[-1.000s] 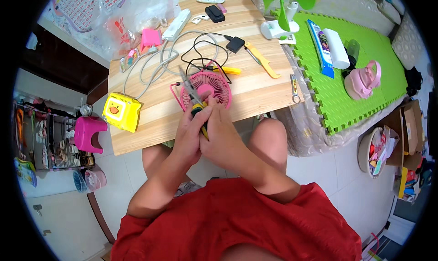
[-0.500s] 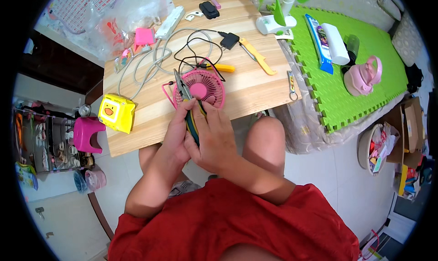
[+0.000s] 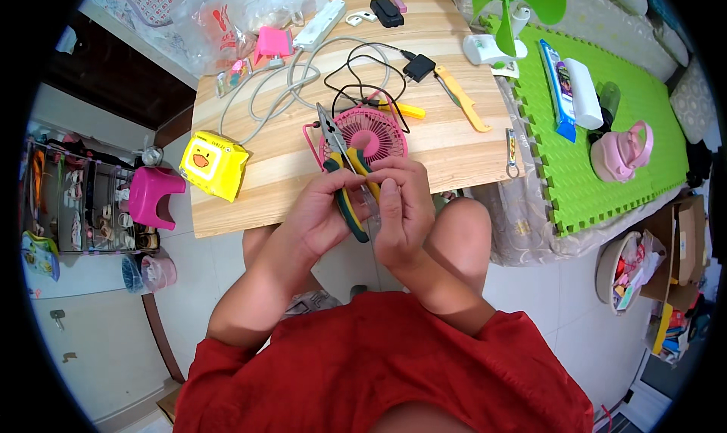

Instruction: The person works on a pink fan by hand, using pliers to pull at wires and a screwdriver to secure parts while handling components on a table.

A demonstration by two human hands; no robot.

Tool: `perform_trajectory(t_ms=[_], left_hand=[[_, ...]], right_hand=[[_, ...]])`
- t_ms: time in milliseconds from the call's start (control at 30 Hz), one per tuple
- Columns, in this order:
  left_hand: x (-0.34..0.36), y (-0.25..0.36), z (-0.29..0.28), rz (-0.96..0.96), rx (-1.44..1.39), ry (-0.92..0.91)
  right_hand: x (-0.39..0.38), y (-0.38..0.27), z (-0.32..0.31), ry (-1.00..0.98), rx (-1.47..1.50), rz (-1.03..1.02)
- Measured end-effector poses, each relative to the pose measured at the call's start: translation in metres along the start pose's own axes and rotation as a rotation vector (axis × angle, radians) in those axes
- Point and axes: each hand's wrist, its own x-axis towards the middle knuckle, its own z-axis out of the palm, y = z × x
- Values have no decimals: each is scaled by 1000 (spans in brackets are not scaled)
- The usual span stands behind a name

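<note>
My left hand (image 3: 322,213) grips the green-and-yellow handles of a pair of pliers (image 3: 342,168), whose metal jaws point up and away over the table. My right hand (image 3: 400,202) is closed against the left one, fingers curled at the pliers' handles and seemingly pinching something small that I cannot make out. Just beyond both hands a small pink desk fan (image 3: 365,134) lies on the wooden table (image 3: 447,141), with a black cable looping behind it.
A yellow duck-faced box (image 3: 213,165) sits at the table's left. Yellow-handled tools (image 3: 462,100), a black plug adapter (image 3: 418,67), a white power strip (image 3: 321,24) and grey cables lie farther back. A green foam mat (image 3: 598,160) with a green fan (image 3: 515,9) lies to the right.
Both hands have drawn back toward me from the pink fan, and the pliers now stand out above the left hand with their jaws over the fan's edge.
</note>
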Motion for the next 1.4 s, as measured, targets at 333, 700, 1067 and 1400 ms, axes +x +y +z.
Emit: perform_trajectory(t_ms=[333,700,1067,1400], left_hand=[[-28,13,15,4,266,-24],[-62,19,2,-79,343,63],[-58,12,1,-73,419,84],[-46,0,15,16,563,58]], right_hand=[[83,99,-36,-111,-647,-76],[100,126,-55,-324,-783,201],[85,89,-102,-40,74,959],[24,76,-113,-114,769,1019]])
